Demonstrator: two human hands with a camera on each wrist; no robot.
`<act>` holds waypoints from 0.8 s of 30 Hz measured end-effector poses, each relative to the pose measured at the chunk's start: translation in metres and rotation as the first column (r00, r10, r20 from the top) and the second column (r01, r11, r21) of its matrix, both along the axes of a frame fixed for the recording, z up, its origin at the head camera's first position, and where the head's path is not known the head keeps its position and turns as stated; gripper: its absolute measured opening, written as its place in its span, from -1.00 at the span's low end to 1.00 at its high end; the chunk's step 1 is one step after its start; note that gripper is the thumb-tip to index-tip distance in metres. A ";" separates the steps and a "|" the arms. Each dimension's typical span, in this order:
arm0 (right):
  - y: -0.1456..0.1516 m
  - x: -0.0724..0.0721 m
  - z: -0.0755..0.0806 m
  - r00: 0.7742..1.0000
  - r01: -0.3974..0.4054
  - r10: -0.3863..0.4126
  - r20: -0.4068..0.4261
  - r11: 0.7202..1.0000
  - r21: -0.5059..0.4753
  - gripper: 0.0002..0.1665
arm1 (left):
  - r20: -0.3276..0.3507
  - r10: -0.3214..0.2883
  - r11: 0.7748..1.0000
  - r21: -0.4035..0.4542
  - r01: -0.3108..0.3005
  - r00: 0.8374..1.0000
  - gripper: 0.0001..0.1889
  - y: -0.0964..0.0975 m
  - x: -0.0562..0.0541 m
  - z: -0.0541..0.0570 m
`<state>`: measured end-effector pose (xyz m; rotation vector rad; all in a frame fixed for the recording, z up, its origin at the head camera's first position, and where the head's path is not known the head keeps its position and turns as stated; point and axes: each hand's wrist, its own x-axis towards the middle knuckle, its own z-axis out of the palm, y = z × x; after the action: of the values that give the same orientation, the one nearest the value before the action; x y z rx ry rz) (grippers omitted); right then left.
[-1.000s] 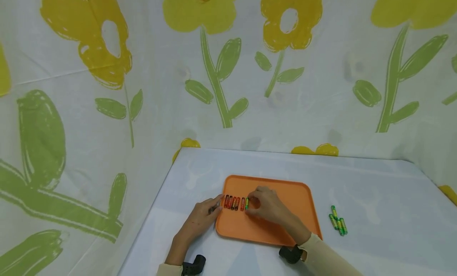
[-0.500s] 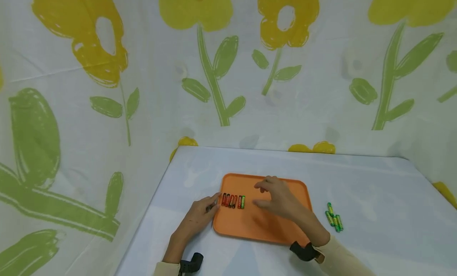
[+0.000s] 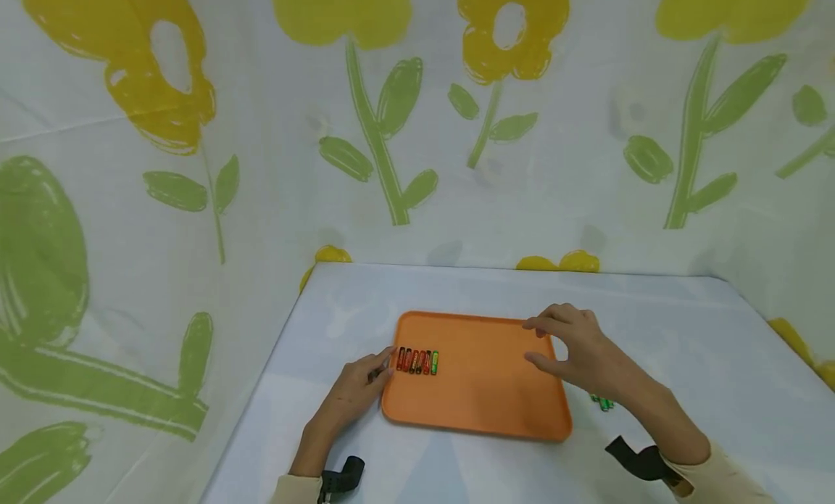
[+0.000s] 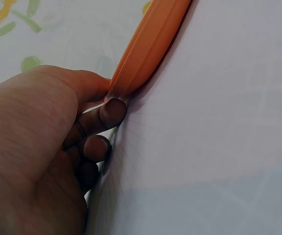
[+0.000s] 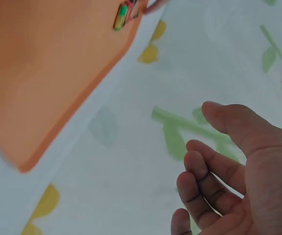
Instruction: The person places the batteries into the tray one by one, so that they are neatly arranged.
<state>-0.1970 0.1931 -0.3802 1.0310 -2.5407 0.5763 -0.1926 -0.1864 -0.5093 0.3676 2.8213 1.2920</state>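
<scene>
An orange tray (image 3: 489, 391) lies on the table. Near its left edge, several red-and-black batteries (image 3: 416, 362) stand side by side in a row, with one green battery (image 3: 435, 362) at the row's right end. My left hand (image 3: 355, 389) grips the tray's left rim; in the left wrist view the thumb and a finger (image 4: 114, 111) pinch its edge. Above the tray's right side hovers my right hand (image 3: 580, 348), fingers and thumb spread apart, holding nothing. Beyond it on the table, a small pile of green batteries (image 3: 603, 402) is partly hidden behind the right forearm.
A white table (image 3: 365, 294) carries the tray. Behind and to the left hangs a white cloth (image 3: 280, 127) printed with yellow flowers and green stems. Each wrist wears a black strap-like device (image 3: 342, 476).
My right hand has let go of the green battery beside the red ones and moved right across the tray. My left hand keeps its place on the tray's rim.
</scene>
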 end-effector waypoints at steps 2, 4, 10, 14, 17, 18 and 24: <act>0.014 0.003 0.006 1.000 0.018 -0.018 -0.015 1.000 0.015 -0.47 | 0.007 0.005 1.000 0.004 -0.005 1.000 -0.52 0.001 0.000 -0.001; 0.026 0.005 0.009 0.999 0.039 -0.039 -0.007 0.999 0.038 -0.46 | 0.014 0.012 1.000 0.009 -0.012 1.000 -0.51 0.002 -0.001 -0.001; 0.050 0.010 0.000 0.998 0.057 -0.059 0.029 0.996 0.069 -0.51 | 0.025 0.016 1.000 0.017 -0.016 1.000 -0.50 0.003 0.002 0.004; 0.061 0.012 -0.005 0.989 0.087 -0.099 0.107 0.990 0.107 -0.56 | 0.035 0.021 1.000 0.023 -0.022 0.999 -0.50 0.003 0.002 0.003; 0.067 0.013 -0.006 0.974 0.115 -0.144 0.175 0.980 0.164 -0.57 | 0.034 0.018 0.999 0.028 -0.019 0.999 -0.50 0.002 0.001 0.001; 0.069 0.012 -0.007 0.969 0.121 -0.157 0.191 0.975 0.188 -0.56 | 0.033 0.015 0.999 0.029 -0.016 0.999 -0.50 0.002 0.001 0.001; 0.082 0.008 -0.018 0.946 0.096 -0.176 0.274 0.955 0.281 -0.56 | 0.030 0.007 0.999 0.035 -0.009 1.000 -0.50 0.002 0.000 0.002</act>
<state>-0.1891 0.2747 -0.3980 0.8950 -2.9922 0.3827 -0.1928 -0.1847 -0.5076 0.3350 2.7813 1.3388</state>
